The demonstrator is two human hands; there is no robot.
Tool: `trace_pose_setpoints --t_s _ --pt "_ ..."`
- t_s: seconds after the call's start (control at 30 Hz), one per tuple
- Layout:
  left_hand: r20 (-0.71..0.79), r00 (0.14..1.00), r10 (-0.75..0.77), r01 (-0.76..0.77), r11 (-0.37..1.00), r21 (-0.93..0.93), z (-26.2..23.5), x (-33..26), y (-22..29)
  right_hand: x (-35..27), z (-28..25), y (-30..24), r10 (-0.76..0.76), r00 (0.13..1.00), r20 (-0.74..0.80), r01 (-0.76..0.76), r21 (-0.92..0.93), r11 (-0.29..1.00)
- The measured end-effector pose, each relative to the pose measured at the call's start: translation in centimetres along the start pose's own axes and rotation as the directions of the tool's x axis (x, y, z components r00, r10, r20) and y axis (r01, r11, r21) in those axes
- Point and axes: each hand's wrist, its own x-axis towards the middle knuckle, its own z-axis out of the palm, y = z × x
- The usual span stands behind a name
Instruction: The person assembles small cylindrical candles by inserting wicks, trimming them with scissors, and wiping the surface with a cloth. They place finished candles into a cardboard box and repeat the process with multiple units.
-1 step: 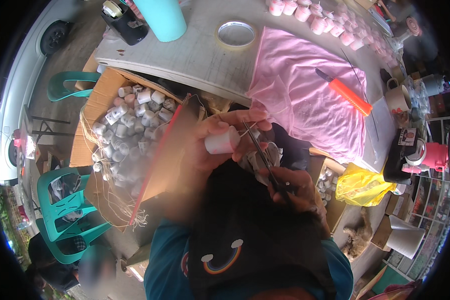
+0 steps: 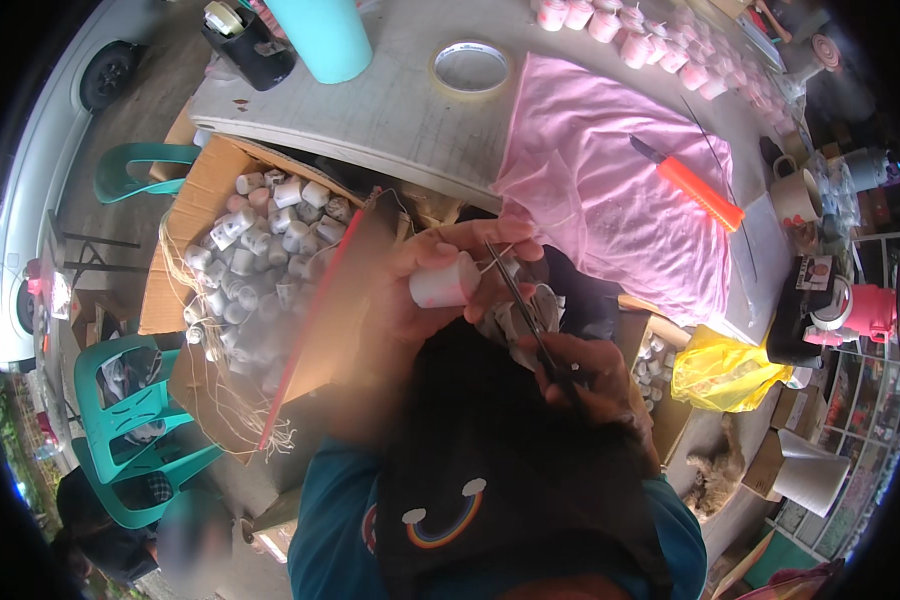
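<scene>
In my left hand (image 2: 407, 262) is a small white cup (image 2: 442, 283) with faint pink marks, tilted on its side. A pale, wick-like string (image 2: 492, 260) rises from its mouth between my fingers. My right hand (image 2: 595, 370) grips dark scissors (image 2: 526, 312), their blades crossing up to the string; whether they touch it I cannot tell. Beneath the blades, something crumpled and whitish (image 2: 505, 322) is partly covered. A cardboard box (image 2: 165, 285) to my left holds many similar white cups (image 2: 255, 240), with loose strings (image 2: 245, 405) over its near edge.
On the grey table (image 2: 390, 110) lie a tape roll (image 2: 472, 68), a pink cloth (image 2: 610, 150) and an orange-handled knife (image 2: 700, 195). Pink cups (image 2: 635, 48) line its far right. A yellow bag (image 2: 730, 370) and a cat (image 2: 715, 475) are at right, green chairs (image 2: 130, 400) at left.
</scene>
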Motion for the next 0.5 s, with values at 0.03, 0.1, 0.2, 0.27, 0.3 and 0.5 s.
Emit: trace_pose_setpoints --t_s 0.03,0.1,0.2,0.27,0.3,0.5 --pt "-0.007 1.0 -0.005 0.005 1.0 0.006 0.1 0.0 0.0 0.0 0.1 0.0 -0.001 1.0 -0.008 0.001 0.003 1.0" --pt "-0.002 1.0 -0.006 0.006 1.0 0.005 0.1 0.0 0.0 -0.1 0.1 0.1 0.008 1.0 -0.011 -0.008 0.003 1.0" --pt "0.009 1.0 -0.004 0.004 1.0 0.012 0.0 0.2 0.1 0.0 0.0 0.2 0.019 1.0 -0.013 -0.019 -0.015 1.0" --pt "0.059 0.998 0.001 -0.001 1.0 -0.007 -0.4 0.6 0.4 0.1 -0.2 0.2 -0.008 0.999 -0.049 0.006 -0.036 0.999" --pt "0.096 0.995 0.001 0.003 0.999 -0.037 -0.5 0.8 0.5 0.2 -0.3 0.1 -0.033 0.999 -0.04 0.03 -0.078 0.997" --pt "-0.215 0.975 0.064 -0.024 0.982 0.187 1.0 0.1 1.2 -0.3 -1.6 -2.4 -0.212 0.938 -0.274 0.041 -0.52 0.853"
